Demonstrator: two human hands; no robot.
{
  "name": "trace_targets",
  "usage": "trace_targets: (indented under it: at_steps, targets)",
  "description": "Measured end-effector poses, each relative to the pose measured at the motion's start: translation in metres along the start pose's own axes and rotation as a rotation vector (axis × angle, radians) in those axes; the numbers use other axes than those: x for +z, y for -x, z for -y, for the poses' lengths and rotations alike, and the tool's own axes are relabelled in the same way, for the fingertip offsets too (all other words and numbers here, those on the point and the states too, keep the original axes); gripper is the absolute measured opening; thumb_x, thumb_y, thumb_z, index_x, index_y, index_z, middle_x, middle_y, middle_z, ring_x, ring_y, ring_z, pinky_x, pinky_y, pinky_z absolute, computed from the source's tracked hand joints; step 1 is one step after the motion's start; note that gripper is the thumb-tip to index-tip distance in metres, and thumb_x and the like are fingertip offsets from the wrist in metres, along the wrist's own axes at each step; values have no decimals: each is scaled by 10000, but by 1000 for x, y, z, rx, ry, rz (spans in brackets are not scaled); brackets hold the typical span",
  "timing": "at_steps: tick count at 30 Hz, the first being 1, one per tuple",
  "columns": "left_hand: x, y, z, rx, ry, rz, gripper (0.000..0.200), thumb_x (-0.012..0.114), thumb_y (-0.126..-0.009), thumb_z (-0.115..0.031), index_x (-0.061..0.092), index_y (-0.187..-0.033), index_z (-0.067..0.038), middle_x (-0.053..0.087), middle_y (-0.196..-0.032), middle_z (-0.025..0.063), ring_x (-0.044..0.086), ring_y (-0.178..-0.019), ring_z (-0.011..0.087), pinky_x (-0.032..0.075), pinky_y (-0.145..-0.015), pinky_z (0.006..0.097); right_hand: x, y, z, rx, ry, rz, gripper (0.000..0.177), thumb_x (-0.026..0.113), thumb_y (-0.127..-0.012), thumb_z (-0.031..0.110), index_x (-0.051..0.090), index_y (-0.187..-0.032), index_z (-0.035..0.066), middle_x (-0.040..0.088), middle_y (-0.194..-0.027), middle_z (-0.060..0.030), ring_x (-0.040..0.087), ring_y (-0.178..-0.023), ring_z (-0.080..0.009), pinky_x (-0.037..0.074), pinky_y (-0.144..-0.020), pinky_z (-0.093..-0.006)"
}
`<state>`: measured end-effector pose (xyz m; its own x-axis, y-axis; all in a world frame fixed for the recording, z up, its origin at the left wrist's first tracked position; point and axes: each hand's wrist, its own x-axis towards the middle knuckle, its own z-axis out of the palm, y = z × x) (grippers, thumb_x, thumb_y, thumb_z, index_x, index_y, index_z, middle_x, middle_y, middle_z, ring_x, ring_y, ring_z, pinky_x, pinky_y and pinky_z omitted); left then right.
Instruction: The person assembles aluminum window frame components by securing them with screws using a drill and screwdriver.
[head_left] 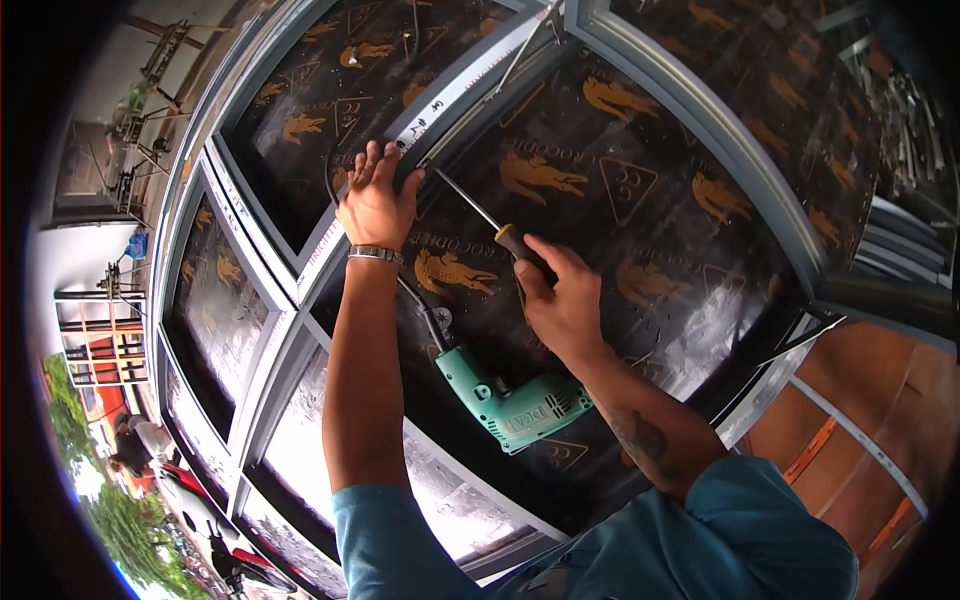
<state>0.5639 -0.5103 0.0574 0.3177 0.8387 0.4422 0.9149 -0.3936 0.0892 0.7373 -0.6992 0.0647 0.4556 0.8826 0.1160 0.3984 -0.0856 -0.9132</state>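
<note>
My left hand (pixel 380 198) lies with its fingers spread on the grey metal frame bar (pixel 436 108), which carries white tape with writing. My right hand (pixel 563 292) is wrapped round the dark handle of a screwdriver (pixel 480 209). The shaft slants up and left, and its tip reaches the inner edge of the bar, just right of my left hand. Below my hands a green power drill (pixel 510 405) lies on the dark printed board (pixel 600 225), partly behind my right forearm.
Further grey frame sections (pixel 262 250) extend to the left. Metal profiles (pixel 905 235) are stacked at the right. A brown tiled floor (pixel 860 400) shows at lower right. At the far left are a rack (pixel 103 338), a motorbike (pixel 215 520) and a person (pixel 135 450).
</note>
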Motion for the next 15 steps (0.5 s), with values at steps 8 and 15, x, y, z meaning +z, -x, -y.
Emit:
trace_targets:
  at_steps: [8,15]
  targets:
    - [15,3,-6,-10,13,-111,425,783,-735,-352,725,-1098,-138,657,-1241,124,610,-1172,338,489,-991,412,-23,-25,-22,1158,-1266,409,320,617,-948,210,561,-1209,34,658,-1004,-120,674,-785,-195,568,-607,-295]
    - [15,1,-7,-47,-4,-119,441,785,-715,-377,740,-1088,-146,659,-1240,113,612,-1178,321,498,-985,406,-8,-4,1,522,-553,137,325,654,-915,127,569,-1197,-9,622,-991,-95,639,-841,-156,506,-632,-249]
